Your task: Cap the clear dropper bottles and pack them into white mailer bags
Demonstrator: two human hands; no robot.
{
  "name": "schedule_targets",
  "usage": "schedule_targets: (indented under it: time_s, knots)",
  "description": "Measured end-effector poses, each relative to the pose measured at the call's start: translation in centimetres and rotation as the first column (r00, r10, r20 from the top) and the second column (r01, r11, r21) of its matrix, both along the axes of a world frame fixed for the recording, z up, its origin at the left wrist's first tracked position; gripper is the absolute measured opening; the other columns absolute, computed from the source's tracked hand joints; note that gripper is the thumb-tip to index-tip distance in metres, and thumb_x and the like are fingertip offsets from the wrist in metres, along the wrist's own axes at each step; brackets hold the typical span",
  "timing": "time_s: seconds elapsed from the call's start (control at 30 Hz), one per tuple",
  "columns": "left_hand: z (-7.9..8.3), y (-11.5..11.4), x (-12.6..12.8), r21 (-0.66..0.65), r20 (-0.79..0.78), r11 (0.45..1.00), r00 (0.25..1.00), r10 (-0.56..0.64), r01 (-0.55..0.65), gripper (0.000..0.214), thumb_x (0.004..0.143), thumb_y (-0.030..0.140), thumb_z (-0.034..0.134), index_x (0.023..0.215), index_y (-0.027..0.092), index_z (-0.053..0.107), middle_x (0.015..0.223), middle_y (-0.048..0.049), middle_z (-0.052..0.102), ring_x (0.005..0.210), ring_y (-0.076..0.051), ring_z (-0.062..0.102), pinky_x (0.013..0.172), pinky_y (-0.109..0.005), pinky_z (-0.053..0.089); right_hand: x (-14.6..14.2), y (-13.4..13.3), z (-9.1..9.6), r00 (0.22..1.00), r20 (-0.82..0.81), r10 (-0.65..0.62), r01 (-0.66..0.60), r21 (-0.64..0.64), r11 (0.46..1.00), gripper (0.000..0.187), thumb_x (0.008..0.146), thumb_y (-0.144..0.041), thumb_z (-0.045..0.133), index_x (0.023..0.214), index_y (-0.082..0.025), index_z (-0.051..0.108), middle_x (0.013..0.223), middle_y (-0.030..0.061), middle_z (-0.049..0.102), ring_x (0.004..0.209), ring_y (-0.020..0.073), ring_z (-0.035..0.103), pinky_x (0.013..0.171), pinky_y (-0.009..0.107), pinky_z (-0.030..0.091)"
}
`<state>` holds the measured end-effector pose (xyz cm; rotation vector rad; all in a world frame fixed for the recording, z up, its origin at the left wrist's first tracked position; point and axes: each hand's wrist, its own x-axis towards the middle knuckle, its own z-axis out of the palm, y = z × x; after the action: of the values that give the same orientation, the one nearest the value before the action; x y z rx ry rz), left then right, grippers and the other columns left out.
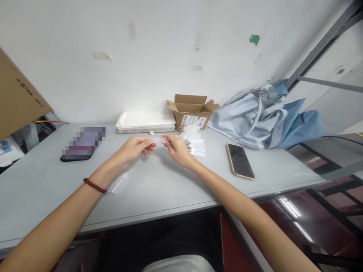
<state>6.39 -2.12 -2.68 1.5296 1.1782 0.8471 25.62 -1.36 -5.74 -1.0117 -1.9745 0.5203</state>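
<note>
Toward the back edge of the worktop (pixel 176 192), left hand (pixel 136 148) and right hand (pixel 178 149) pinch a clear piece (pixel 158 142), possibly plastic, between them; two-handed handling seems the step, the next move needing steadiness.

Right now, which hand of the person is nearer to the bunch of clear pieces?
Right. The right hand is close beside the bunch of clear pieces, at its left edge; the left hand is farther left, with the right hand between.
</note>
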Motion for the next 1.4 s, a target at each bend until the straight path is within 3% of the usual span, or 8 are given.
schedule_targets:
  time_s: [0.27,0.53,0.67,0.83,1.03,1.17,1.27,1.4]
  knots:
    - [-0.2,-0.2,0.0,0.498,-0.392,0.862,0.911,0.126,0.095,0.031,0.085,0.045,0.052,0.086,0.020,0.069,0.089,-0.0062,0.068,0.090,-0.024,0.059,0.077,-0.032,0.045,0.2,0.2,0.0,0.981,-0.191,0.017,-0.070,-0.275,0.959,0.025,0.090,-0.035,0.044,0.091,-0.017,0.061,0.067,-0.0028,0.048,0.062,0.0122,0.044,0.060,0.023,0.034]
    - [0.0,0.4,-0.3,0.222,-0.273,0.966,0.960,-0.067,0.131,0.042,0.086,0.054,0.050,0.078,0.018,0.070,0.090,-0.0079,0.072,0.089,-0.024,0.063,0.077,-0.034,0.049,-0.1,0.2,0.0,0.980,-0.198,0.034,-0.090,-0.279,0.956,0.026,0.091,-0.033,0.042,0.102,-0.017,0.059,0.073,-0.0014,0.050,0.063,0.0115,0.045,0.060,0.023,0.035]
    - [0.0,0.2,-0.1,0.134,-0.198,0.988,0.979,-0.046,0.073,0.044,0.082,0.058,0.055,0.074,0.016,0.069,0.088,-0.0094,0.072,0.073,-0.021,0.064,0.071,-0.034,0.050,-0.1,0.0,0.2,0.980,-0.197,0.015,-0.071,-0.283,0.957,0.025,0.090,-0.035,0.043,0.098,-0.017,0.059,0.070,-0.0021,0.049,0.062,0.0114,0.045,0.059,0.023,0.035]
    - [0.1,-0.3,0.2,0.287,-0.316,0.953,0.949,0.000,0.096,0.041,0.083,0.053,0.054,0.070,0.018,0.069,0.078,-0.0054,0.070,0.074,-0.022,0.063,0.073,-0.033,0.047,0.0,0.4,0.1,0.969,-0.248,-0.015,-0.085,-0.386,0.919,0.024,0.087,-0.035,0.046,0.071,-0.018,0.051,0.064,-0.0030,0.044,0.056,0.0101,0.041,0.054,0.023,0.034]
    - [-0.6,-0.2,0.1,0.517,-0.440,0.824,0.898,0.026,0.230,0.029,0.085,0.042,0.052,0.076,0.021,0.070,0.091,-0.0077,0.067,0.093,-0.024,0.060,0.080,-0.034,0.045,0.1,0.1,0.4,0.918,-0.391,-0.071,-0.214,-0.637,0.741,0.030,0.082,-0.035,0.056,0.061,-0.020,0.043,0.054,-0.0052,0.036,0.047,0.0081,0.032,0.048,0.024,0.031]
    - [-0.7,-0.2,0.3,0.540,-0.433,0.813,0.900,0.045,0.219,0.029,0.085,0.041,0.052,0.074,0.020,0.070,0.090,-0.0085,0.066,0.093,-0.025,0.059,0.080,-0.034,0.045,0.2,-0.2,0.9,0.889,-0.449,-0.095,-0.269,-0.678,0.684,0.036,0.079,-0.039,0.062,0.060,-0.020,0.039,0.054,-0.0064,0.033,0.046,0.0066,0.027,0.047,0.023,0.028]
    - [-0.6,-0.1,0.3,0.447,-0.365,0.886,0.930,0.052,0.126,0.031,0.084,0.045,0.055,0.075,0.020,0.071,0.091,-0.0070,0.069,0.088,-0.024,0.061,0.079,-0.034,0.045,0.1,0.1,0.6,0.893,-0.444,-0.080,-0.251,-0.636,0.730,0.036,0.084,-0.040,0.056,0.060,-0.021,0.037,0.054,-0.0064,0.032,0.046,0.0070,0.027,0.048,0.023,0.028]
    - [-0.5,0.3,0.1,0.215,-0.226,0.975,0.974,0.002,0.048,0.044,0.084,0.055,0.053,0.068,0.017,0.067,0.075,-0.0069,0.069,0.073,-0.022,0.064,0.071,-0.034,0.049,-0.1,0.3,0.3,0.950,-0.311,-0.015,-0.123,-0.418,0.900,0.029,0.089,-0.036,0.045,0.065,-0.020,0.044,0.059,-0.0039,0.040,0.052,0.0095,0.036,0.053,0.023,0.031]
